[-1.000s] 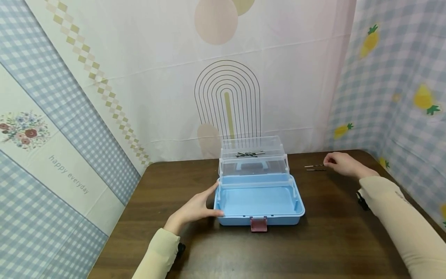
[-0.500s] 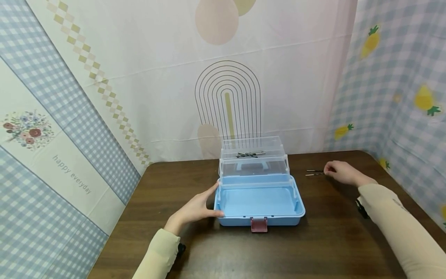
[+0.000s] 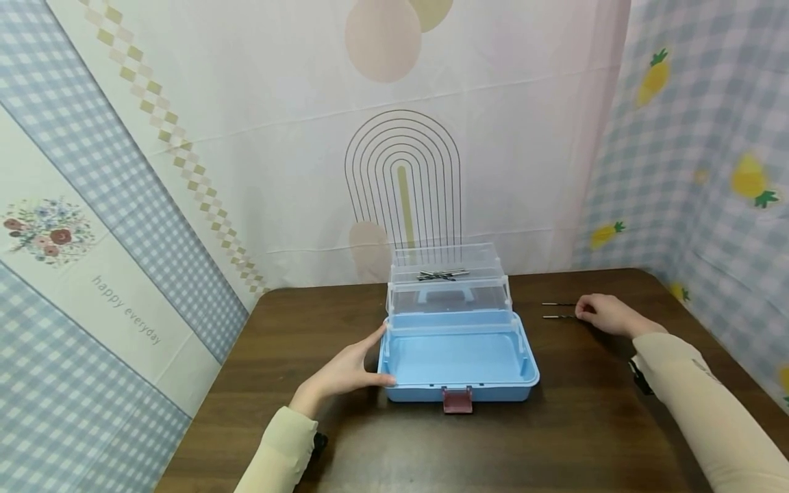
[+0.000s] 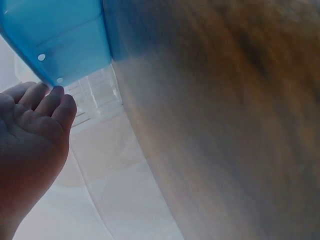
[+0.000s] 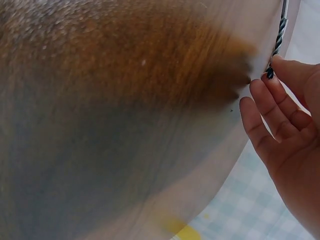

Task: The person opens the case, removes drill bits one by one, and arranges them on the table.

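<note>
A light blue storage box point(image 3: 456, 359) with fold-out clear trays point(image 3: 446, 298) stands open on the table. My left hand point(image 3: 345, 370) is spread at its left side. The thumb lies over the front left corner of the rim, and the fingers reach along the side wall. Right of the box, my right hand point(image 3: 607, 315) pinches a thin drill bit point(image 5: 280, 37) between thumb and forefinger, the other fingers loosely bent. Its plain shank points left. A second drill bit point(image 3: 557, 304) lies on the table just behind, partly overlapped by the right hand.
Several drill bits point(image 3: 440, 274) lie crossed in an upper clear tray. A dark red latch point(image 3: 457, 400) hangs at the box's front. The brown wooden table point(image 3: 493, 445) ends at the back against a patterned cloth point(image 3: 296, 171); checked cloth point(image 3: 709, 205) stands to the right.
My right hand has drawn its drill bit toward me, past the other drill bit, so it now lies in front of it. The left hand has stayed at the box.
</note>
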The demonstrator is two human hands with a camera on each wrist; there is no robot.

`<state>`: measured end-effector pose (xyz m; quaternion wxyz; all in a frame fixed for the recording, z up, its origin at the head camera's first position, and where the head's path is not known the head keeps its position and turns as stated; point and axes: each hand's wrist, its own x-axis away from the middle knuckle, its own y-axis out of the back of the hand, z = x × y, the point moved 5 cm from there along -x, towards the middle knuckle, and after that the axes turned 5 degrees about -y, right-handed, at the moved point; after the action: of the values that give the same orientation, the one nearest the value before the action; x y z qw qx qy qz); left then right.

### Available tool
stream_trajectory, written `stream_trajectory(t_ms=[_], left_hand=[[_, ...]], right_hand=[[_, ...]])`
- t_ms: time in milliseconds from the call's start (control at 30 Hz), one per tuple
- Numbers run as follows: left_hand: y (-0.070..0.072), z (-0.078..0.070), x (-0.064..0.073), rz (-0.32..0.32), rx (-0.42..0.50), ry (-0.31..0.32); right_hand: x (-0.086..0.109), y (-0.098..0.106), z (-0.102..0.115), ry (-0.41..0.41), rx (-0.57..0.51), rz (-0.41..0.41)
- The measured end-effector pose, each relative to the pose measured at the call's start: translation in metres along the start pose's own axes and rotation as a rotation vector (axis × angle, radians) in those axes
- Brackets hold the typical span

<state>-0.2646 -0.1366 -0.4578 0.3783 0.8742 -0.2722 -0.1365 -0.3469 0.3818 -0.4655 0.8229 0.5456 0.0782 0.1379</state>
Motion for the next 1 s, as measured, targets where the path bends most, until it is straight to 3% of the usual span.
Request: stream_trajectory(t_ms=[600,1000], left_hand=[[-0.001,0.0009,0.0005,-0.008,-0.003,0.014],[-0.0009,0.0032,-0.0018,0.001,-0.008,0.008]], right_hand=[[0.0023,0.002,0.0016,0.026,0.035,-0.047],[0.0025,-0.0018,-0.0014,0.006,0.034,-0.035]])
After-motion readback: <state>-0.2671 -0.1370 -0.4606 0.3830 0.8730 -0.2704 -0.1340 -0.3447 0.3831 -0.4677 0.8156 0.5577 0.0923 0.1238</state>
